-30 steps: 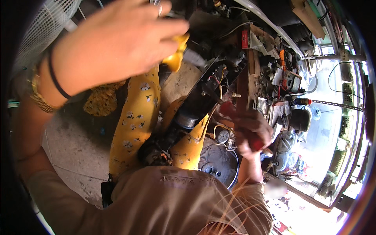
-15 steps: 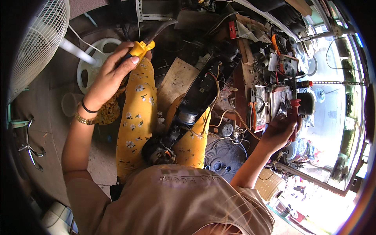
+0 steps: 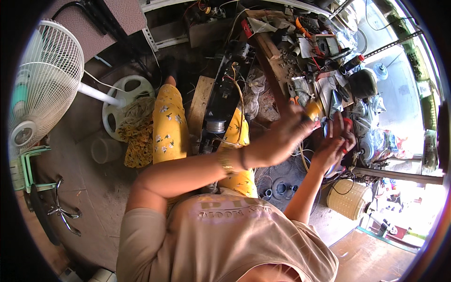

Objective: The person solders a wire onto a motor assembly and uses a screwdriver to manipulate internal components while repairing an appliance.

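Observation:
My left hand [image 3: 282,136], blurred by motion, reaches across my body to the right. Its fingers are closed round the yellow handle [image 3: 314,110] of a tool, whose tip I cannot make out now. Close by on the right, my right hand [image 3: 332,148] is raised with some fingers stretched; a red-handled tool [image 3: 347,122] shows between them, its far end unclear. Between my legs lies a long black appliance housing [image 3: 224,96] with exposed wires. A spool of silvery wire [image 3: 215,126] rests on it, partly hidden beneath by my left arm.
To the right stands a cluttered wooden bench [image 3: 270,47] with tools and small parts. A white fan [image 3: 44,80] stands at left beside a white stool-like base [image 3: 134,89]. A dark fan grille [image 3: 282,181] lies below my hands. A yellow perforated basket [image 3: 347,197] is at lower right.
My left hand has swung from the upper left across to the right, close to my right hand, carrying the yellow-handled tool. The right hand's fingers have spread somewhat. The view has shifted.

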`<state>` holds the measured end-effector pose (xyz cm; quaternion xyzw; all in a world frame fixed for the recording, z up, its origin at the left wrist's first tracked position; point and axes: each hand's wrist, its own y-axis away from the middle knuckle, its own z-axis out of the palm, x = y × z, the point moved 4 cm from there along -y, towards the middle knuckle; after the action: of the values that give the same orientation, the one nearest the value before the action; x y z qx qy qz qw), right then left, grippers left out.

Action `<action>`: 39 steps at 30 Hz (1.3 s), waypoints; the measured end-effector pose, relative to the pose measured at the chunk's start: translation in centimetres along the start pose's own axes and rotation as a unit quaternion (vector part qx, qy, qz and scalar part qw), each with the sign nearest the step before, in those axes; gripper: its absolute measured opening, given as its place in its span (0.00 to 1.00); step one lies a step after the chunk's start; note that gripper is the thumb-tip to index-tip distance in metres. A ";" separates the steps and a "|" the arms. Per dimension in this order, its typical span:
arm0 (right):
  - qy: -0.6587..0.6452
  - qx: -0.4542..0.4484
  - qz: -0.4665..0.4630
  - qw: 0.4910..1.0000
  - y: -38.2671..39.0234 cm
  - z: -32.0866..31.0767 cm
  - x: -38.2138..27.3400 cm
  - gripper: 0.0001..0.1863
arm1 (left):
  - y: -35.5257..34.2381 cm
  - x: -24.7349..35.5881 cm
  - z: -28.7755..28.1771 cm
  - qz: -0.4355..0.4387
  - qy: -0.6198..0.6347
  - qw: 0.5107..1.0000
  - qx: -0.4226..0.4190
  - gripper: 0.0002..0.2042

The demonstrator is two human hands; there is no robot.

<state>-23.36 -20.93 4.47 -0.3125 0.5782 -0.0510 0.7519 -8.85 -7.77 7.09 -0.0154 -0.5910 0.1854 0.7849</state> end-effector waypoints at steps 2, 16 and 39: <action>-0.015 0.002 0.011 1.000 1.6 -0.5 0.6 0.18 | -0.4 -2.7 4.2 0.068 -0.095 0.993 -0.003 0.21; -0.035 0.114 0.050 0.992 3.7 -2.8 0.8 0.21 | 0.3 2.7 -3.0 0.185 -0.482 0.845 0.140 0.09; 0.066 0.148 0.099 0.982 3.0 -9.7 2.4 0.23 | 3.6 6.3 -17.5 0.186 -0.687 0.651 0.265 0.02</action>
<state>-32.16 -23.61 -0.43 -0.1351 0.6404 -0.0813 0.7516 7.94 0.95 6.73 0.2157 -0.8717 0.4337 0.0746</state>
